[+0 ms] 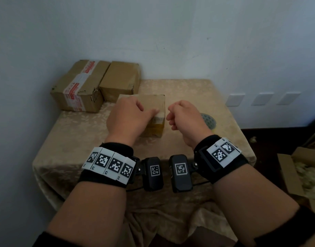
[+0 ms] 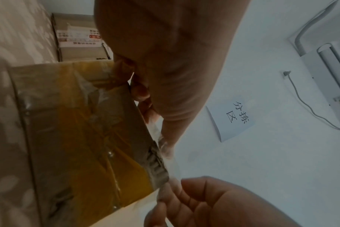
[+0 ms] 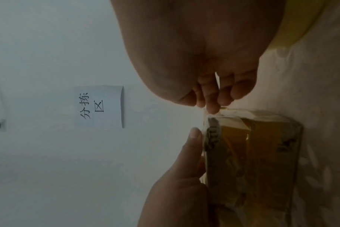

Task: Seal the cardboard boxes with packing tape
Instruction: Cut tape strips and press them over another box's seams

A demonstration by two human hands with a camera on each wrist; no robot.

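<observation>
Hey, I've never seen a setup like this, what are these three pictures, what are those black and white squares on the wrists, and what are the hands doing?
There is no machine here: a person wears a camera on the head and one on each wrist, on bands with printed marker squares. The big picture is the head view; the two dim ones look along each hand.

On the cloth-covered table stand two cardboard boxes at the back and a small box in front.

The left hand rests on the small box, with straight fingers pressing clear tape along its top edge. The right hand, fingers curled, pinches the tape's end at the corner.
</observation>
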